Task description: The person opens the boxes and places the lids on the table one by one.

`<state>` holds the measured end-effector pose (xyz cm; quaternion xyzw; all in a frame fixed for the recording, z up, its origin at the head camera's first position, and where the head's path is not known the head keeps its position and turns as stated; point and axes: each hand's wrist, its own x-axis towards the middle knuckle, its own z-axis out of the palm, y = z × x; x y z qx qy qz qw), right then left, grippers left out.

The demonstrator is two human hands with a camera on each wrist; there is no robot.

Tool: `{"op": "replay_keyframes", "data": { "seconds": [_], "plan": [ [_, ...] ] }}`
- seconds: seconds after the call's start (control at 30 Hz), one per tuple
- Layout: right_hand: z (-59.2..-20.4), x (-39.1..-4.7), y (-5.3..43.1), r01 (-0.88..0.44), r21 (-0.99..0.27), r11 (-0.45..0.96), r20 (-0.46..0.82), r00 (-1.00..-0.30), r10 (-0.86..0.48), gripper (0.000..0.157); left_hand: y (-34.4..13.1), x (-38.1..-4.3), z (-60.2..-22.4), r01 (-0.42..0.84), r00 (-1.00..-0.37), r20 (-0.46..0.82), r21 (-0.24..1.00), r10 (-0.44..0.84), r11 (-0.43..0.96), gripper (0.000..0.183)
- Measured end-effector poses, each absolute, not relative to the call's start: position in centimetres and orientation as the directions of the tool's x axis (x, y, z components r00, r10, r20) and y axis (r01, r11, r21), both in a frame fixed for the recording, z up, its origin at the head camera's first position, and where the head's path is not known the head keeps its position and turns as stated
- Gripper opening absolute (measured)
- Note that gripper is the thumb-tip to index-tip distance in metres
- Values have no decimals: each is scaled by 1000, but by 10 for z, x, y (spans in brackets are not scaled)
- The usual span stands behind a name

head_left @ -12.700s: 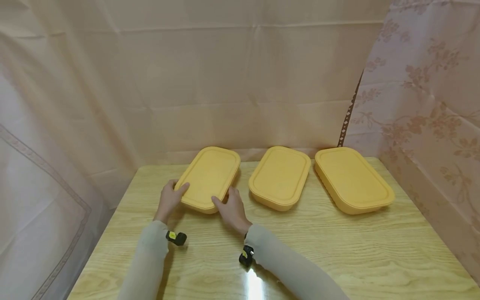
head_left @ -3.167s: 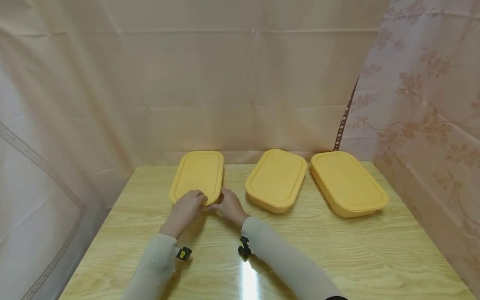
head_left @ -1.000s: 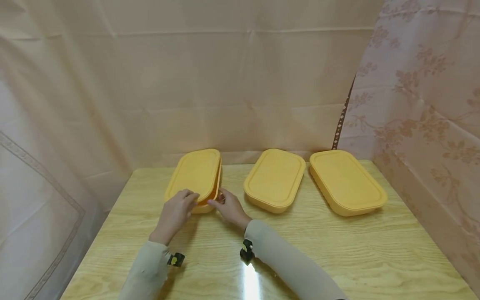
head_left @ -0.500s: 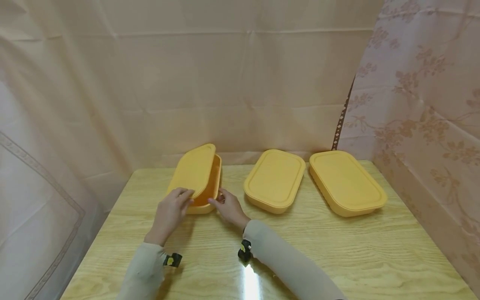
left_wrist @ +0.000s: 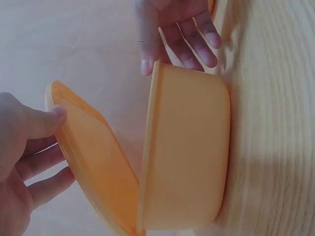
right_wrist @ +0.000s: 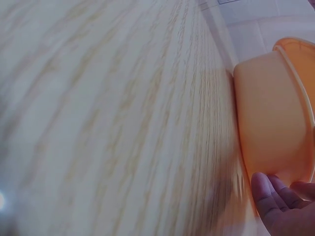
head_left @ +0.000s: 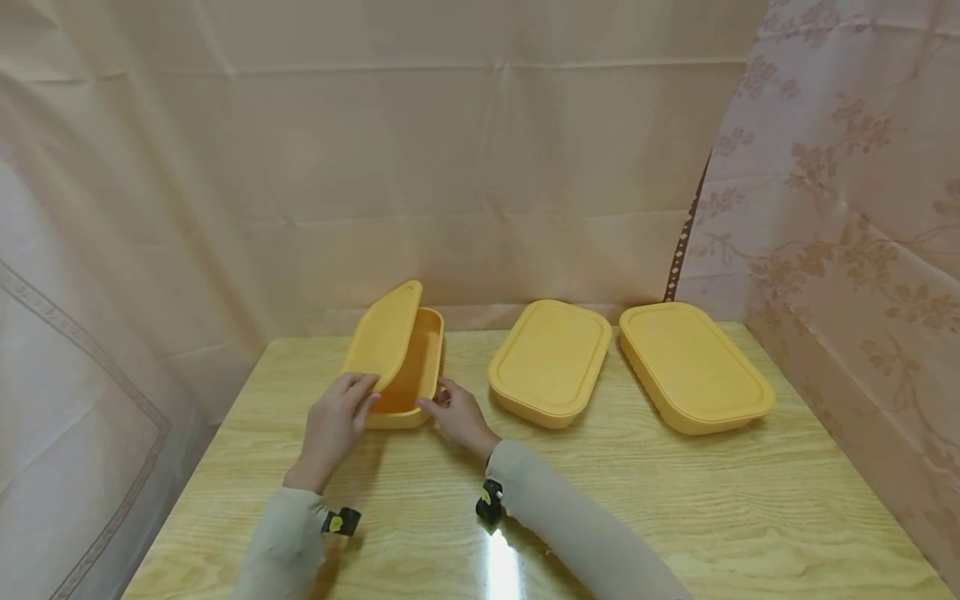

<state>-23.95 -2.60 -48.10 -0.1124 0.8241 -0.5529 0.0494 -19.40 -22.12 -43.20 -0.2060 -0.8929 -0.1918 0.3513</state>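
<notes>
A yellow food container (head_left: 397, 420) stands on the table at the left, its lid (head_left: 382, 335) tilted up along the right side. My left hand (head_left: 332, 427) pinches the lid's near right corner. In the left wrist view, the thumb of the left hand (left_wrist: 24, 152) is on the underside of the lid (left_wrist: 93, 152), whose far edge meets the rim of the container (left_wrist: 189, 147). My right hand (head_left: 462, 421) holds the container's near right corner, thumb at the rim. In the right wrist view, fingers of the right hand (right_wrist: 283, 209) lie against the outer wall of the container (right_wrist: 270, 113). The visible inside looks bare.
Two more yellow lidded containers stand to the right, one in the middle (head_left: 551, 358) and one at the far right (head_left: 693, 367). The wooden table (head_left: 675, 500) ends at a beige curtain (head_left: 450, 167) behind. A floral cloth (head_left: 862, 250) hangs on the right.
Earlier the lid lay flat on the left container. Over the last second my left hand has raised its right side and swung it leftward, baring the inside. My right hand has stayed at the corner.
</notes>
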Motion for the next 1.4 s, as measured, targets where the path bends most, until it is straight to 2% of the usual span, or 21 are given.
{"op": "replay_keyframes", "data": {
  "seconds": [0.83,1.23,1.4],
  "plan": [
    [-484,-241,-27,-117,-924,364,28,-970,-242,53,-236,-192,-425,483,-694,707,319,135,815,28],
    [-485,-240,-27,-134,-914,382,38,-968,-248,49,-242,-187,-420,449,-750,658,437,64,779,26],
    [-485,-241,-27,-143,-907,396,41,-966,-255,47,-246,-185,-418,446,-752,658,473,32,760,27]
  ]
}}
